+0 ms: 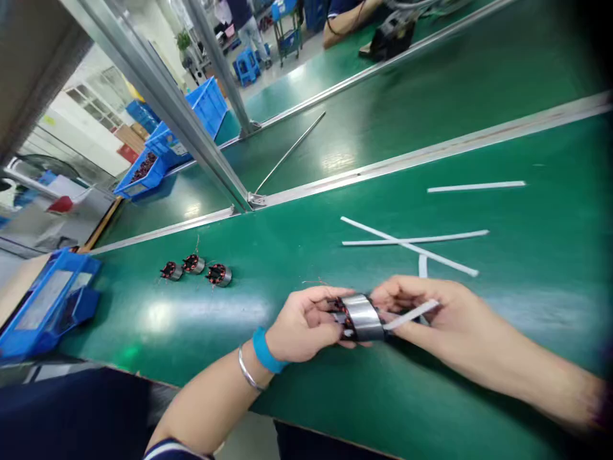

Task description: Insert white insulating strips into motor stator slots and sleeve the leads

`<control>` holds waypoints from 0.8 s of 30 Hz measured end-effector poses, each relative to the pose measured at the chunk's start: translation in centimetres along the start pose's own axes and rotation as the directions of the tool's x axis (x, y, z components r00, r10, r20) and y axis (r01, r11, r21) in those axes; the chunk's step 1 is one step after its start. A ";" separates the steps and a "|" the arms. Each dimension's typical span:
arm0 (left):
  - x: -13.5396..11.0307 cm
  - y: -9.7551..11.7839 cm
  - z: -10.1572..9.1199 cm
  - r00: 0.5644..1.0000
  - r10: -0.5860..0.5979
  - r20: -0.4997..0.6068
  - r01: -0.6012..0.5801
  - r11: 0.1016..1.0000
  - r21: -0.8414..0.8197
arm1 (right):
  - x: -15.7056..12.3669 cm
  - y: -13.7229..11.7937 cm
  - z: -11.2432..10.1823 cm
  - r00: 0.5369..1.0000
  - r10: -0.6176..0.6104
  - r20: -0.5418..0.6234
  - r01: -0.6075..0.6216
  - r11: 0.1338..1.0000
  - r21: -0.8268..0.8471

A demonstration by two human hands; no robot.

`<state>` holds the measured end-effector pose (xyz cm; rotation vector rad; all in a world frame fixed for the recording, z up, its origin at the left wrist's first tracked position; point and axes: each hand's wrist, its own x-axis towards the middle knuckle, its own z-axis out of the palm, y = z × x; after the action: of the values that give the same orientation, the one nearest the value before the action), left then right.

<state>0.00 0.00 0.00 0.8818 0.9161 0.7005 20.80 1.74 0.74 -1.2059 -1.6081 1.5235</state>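
A motor stator [364,317] with a bright steel body and copper windings is held just above the green bench. My left hand [309,322] grips its left end between thumb and fingers. At the other end my right hand [426,313] is closed, pinching a white strip [412,315] whose inner end meets the stator's right side. Whether the strip goes into the stator, I cannot tell. Beyond my hands lie more white strips: two crossed [440,258], one apart [476,186], and a short piece [423,266] partly hidden behind my right hand.
Three smaller-looking stators [219,275] stand on the bench to the left. A blue bin [48,306] sits at the left edge. Metal posts [211,153] rise from a rail behind the bench. Farther off are blue crates [143,176] and another person's arm [347,25].
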 end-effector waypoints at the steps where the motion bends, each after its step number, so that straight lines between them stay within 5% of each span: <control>1: 0.1 -0.3 0.1 0.999 0.005 -0.034 -0.005 1.000 0.003 | 0.2 -0.1 0.2 1.000 -0.007 -0.019 0.007 1.000 0.001; 10: 0.0 -2.0 0.5 0.979 0.134 -0.154 -0.101 0.974 0.201 | 1.1 0.4 1.2 0.997 -0.003 -0.081 0.006 0.999 0.031; 16: 0.2 -2.3 0.8 0.965 0.188 -0.185 -0.143 0.962 0.233 | 0.8 3.0 0.6 0.996 -0.072 0.050 0.074 0.996 -0.045; 20: 0.4 -1.5 0.8 0.977 0.060 -0.204 -0.044 0.996 0.081 | 0.9 3.9 -0.1 0.995 -0.051 0.086 0.057 0.996 -0.069; 24: 0.2 -0.3 0.2 0.991 -0.123 -0.057 0.118 0.989 -0.092 | 1.3 4.1 -0.7 0.991 -0.025 0.129 0.032 0.998 -0.057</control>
<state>0.27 -0.04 -0.25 0.7229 0.9782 0.6621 21.75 2.93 -3.35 -1.1313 -1.7575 1.5733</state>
